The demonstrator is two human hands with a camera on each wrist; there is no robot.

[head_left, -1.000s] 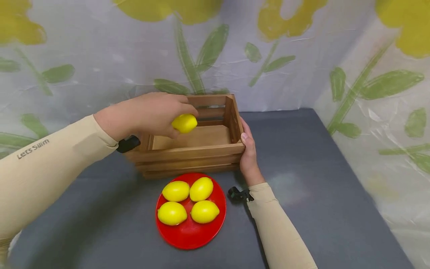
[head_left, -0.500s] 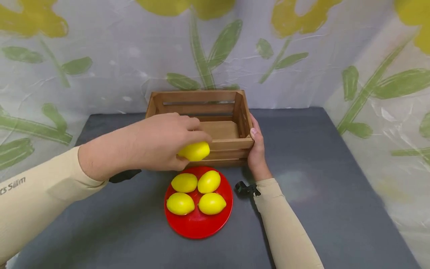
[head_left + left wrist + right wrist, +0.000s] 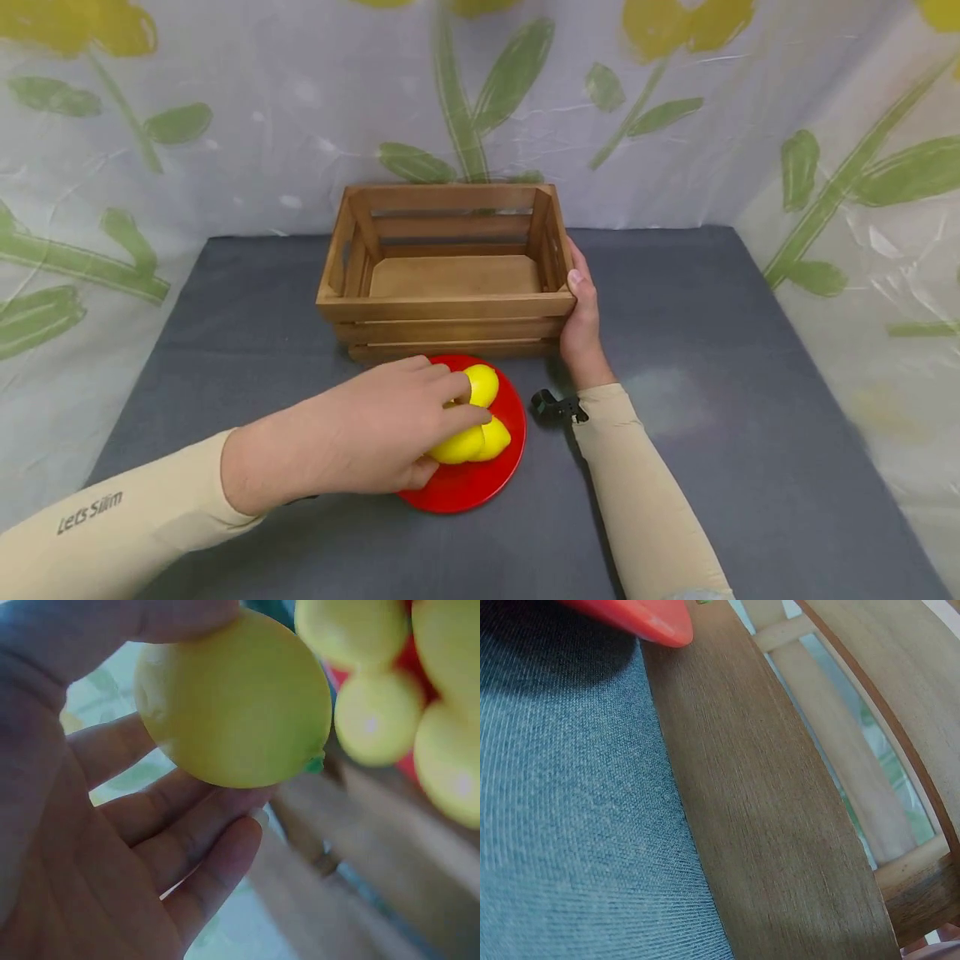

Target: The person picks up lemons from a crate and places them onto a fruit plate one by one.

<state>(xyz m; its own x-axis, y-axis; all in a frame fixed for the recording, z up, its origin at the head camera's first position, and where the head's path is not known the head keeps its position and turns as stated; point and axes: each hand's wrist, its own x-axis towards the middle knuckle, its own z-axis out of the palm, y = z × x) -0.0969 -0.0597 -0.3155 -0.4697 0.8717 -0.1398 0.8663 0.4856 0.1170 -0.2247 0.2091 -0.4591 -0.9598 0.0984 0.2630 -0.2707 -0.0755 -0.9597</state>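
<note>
My left hand (image 3: 375, 425) is over the red plate (image 3: 468, 492), holding a yellow lemon (image 3: 236, 705) between thumb and fingers. In the left wrist view the lemon's small green stem end shows, and several other lemons (image 3: 379, 716) lie on the plate beyond it. From the head view, the hand covers part of the plate and some of its fruit; one lemon (image 3: 483, 385) shows near the plate's far side. At the right end of the slatted wooden crate (image 3: 450, 308), my right hand (image 3: 583, 321) grips the side, thumb at the front corner. No lemon shows inside the crate.
A dark grey-blue cloth (image 3: 712, 417) covers the table. The plate lies just in front of the crate. Behind and at the sides hangs a pale sheet (image 3: 285, 117) painted with yellow flowers and green leaves. A black wrist mount (image 3: 553, 407) sits on the right wrist.
My left hand has carried the lemon from above the crate down toward me and over the plate. The right hand keeps its hold on the crate. The head view has shifted slightly.
</note>
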